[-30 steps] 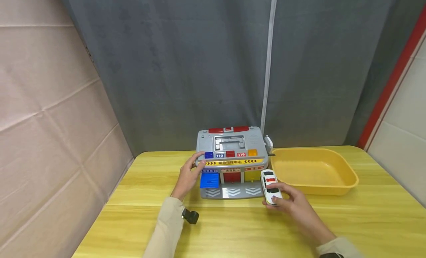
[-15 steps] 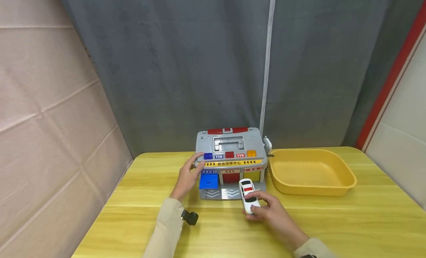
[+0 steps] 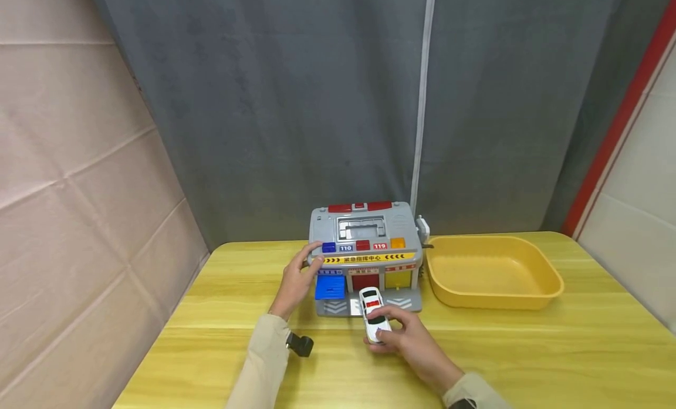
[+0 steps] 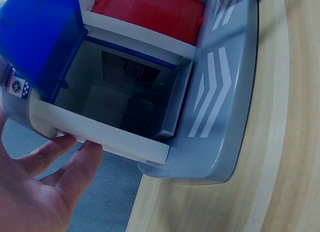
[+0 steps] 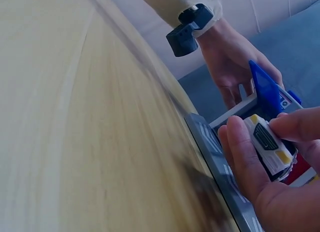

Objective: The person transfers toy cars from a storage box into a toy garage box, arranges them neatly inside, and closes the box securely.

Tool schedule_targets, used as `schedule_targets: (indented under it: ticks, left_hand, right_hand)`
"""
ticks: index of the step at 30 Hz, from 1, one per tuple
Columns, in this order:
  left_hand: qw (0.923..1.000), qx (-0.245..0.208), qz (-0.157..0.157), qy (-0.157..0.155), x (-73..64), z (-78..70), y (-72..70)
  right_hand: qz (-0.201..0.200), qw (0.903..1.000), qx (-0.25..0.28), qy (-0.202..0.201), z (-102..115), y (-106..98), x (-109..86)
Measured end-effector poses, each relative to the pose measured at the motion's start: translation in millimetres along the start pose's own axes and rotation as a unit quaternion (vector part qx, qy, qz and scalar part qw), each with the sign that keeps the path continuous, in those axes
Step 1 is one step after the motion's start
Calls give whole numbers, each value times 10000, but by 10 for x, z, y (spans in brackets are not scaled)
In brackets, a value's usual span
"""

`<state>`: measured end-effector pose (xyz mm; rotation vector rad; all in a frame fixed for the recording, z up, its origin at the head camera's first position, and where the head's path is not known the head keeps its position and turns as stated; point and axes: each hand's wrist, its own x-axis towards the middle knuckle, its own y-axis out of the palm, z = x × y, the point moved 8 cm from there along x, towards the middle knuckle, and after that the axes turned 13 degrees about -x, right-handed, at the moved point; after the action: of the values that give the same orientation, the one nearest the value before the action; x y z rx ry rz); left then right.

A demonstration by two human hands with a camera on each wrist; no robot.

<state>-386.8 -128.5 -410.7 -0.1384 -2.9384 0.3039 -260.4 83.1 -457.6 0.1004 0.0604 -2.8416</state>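
A grey toy garage (image 3: 327, 224) with a yellow banner stands at the table's middle. Its blue door (image 3: 330, 287) is lifted, and the left wrist view shows a dark bay (image 4: 117, 92) behind it. The red door (image 4: 155, 14) and the yellow door (image 3: 398, 279) are down. My left hand (image 3: 294, 283) holds the garage's left front corner, fingertips against the side wall. In my right hand (image 3: 414, 341) a white toy police car (image 3: 372, 304) with a red light bar is pinched between thumb and fingers. Its far end overlaps the garage's front ramp (image 3: 412, 306).
To the right of the garage sits a yellow plastic tray (image 3: 493, 300). A small white part (image 3: 423, 228) sticks out from the garage's right side. Behind the wooden table (image 3: 237, 315) hangs a grey curtain (image 3: 296, 115), with a pale wall at the left.
My right hand has carried the toy police car leftward, from beside the garage's right end to in front of its middle door. The left hand has stayed on the garage.
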Motion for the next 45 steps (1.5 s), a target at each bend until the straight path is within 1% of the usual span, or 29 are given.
schedule_targets:
  ticks: [4,10,21,32,39,45]
  left_hand:
    - [10000,-26,3,18,-2,-8,-3]
    - [10000,-24,25,-90,-9,4,-2]
    - [9999,-22,4,-116,1,21,-9]
    - [9998,-19,-9,-199,-20,27,-4]
    - [9999,-27,-4,-136,-24,15,0]
    - [9999,-95,-30,-102,-17,7,3]
  right_hand:
    - [67,10000,57,0,-4,54,33]
    - [51,9999,91,77,-26,129,91]
    - [78,9997,227,52,-77,237,187]
    - [76,9991,360,204,-81,375,299]
    - [125,9984,523,162,-60,482,370]
    - [67,9975,632,303,-86,555,468]
